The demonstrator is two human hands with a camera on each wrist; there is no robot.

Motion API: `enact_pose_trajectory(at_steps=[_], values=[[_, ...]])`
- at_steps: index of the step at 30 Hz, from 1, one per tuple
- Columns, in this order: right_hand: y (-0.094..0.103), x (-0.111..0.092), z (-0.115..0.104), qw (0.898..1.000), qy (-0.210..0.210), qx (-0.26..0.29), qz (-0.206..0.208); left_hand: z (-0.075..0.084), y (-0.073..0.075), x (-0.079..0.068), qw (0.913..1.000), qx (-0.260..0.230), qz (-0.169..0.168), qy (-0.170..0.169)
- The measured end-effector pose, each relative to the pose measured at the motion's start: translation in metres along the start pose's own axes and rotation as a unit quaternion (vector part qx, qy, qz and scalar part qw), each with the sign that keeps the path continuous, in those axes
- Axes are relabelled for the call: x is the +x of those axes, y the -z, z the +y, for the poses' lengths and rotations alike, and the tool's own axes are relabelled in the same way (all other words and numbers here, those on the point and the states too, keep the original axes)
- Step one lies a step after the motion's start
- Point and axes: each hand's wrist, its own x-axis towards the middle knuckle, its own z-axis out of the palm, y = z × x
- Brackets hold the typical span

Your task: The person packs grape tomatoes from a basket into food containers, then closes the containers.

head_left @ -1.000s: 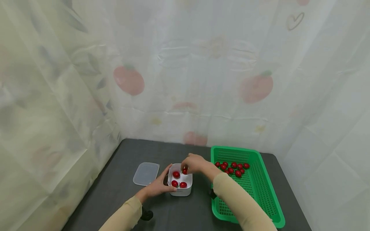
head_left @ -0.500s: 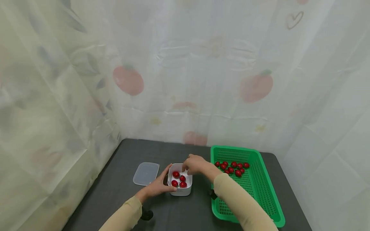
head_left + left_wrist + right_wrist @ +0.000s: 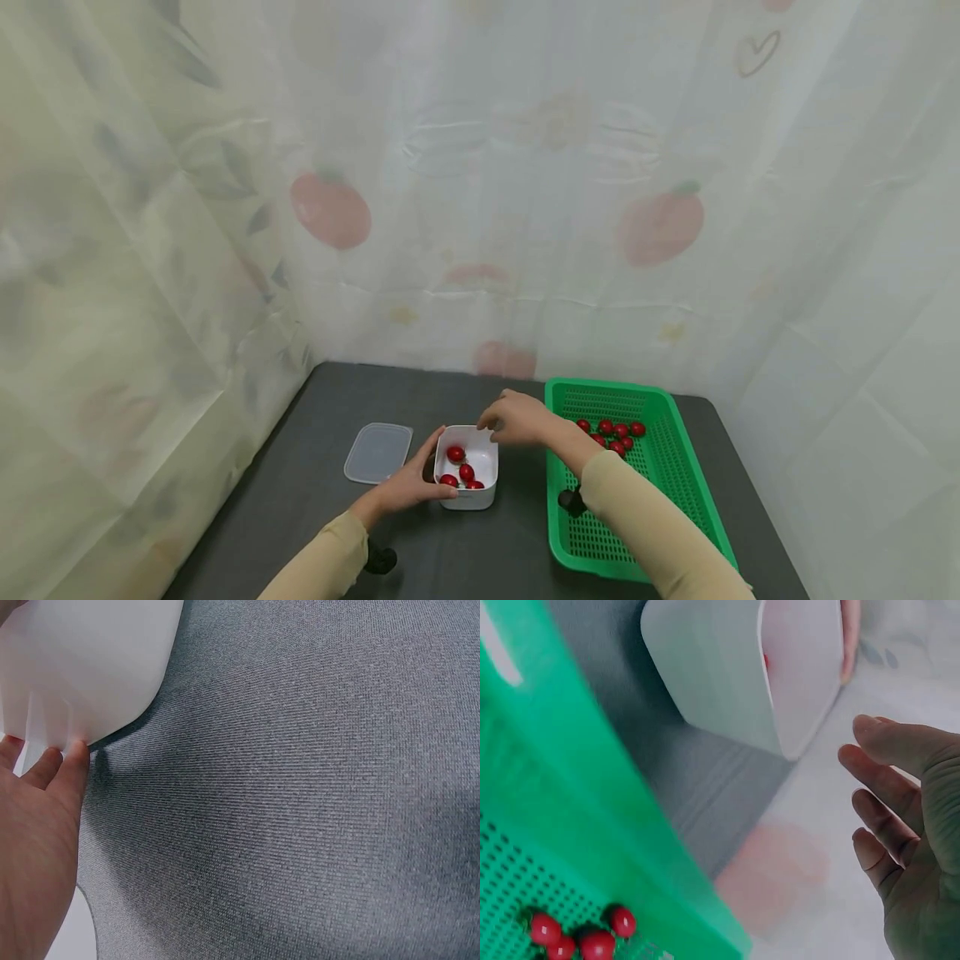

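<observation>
A small white square container (image 3: 480, 498) stands on the dark table with several cherry tomatoes (image 3: 455, 454) inside. My left hand (image 3: 408, 485) grips it from the left, thumb along the near side and fingers along the far side; in the left wrist view its fingertips (image 3: 79, 750) press the white wall. Over the container's far right rim hangs my right hand (image 3: 517, 418), holding nothing. In the right wrist view its fingers (image 3: 885, 784) are relaxed and apart, beside the container (image 3: 712, 675).
A green plastic basket (image 3: 557, 533) stands on the right, with more cherry tomatoes (image 3: 621, 431) toward its far end. The container's translucent lid (image 3: 378, 452) lies flat left of the container. Pale patterned curtains (image 3: 480, 208) enclose the dark table (image 3: 420, 554).
My right hand has let go of a cherry tomato inside the container, then lifted and drawn back to the right. The tomatoes there have shifted toward the near side. My left hand keeps its grip.
</observation>
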Motion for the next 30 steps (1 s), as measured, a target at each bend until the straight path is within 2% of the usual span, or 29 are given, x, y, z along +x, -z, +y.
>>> enact_pose_trajectory(at_steps=[6,15,21,30], values=[[0.021,-0.034,0.025,0.999,-0.017,0.029,0.026,0.0,-0.001,0.001,0.9999,0.015,0.008,0.002],[0.043,-0.083,0.059,0.994,-0.079,0.061,0.042,-0.004,0.0,0.003,0.9995,0.027,0.015,0.004],[0.044,-0.104,0.074,0.991,-0.11,0.063,0.046,-0.004,0.001,0.004,0.9997,0.021,0.014,0.004],[0.034,-0.119,0.095,0.988,-0.137,0.048,0.05,-0.003,-0.001,0.003,0.9997,0.02,0.011,-0.001]])
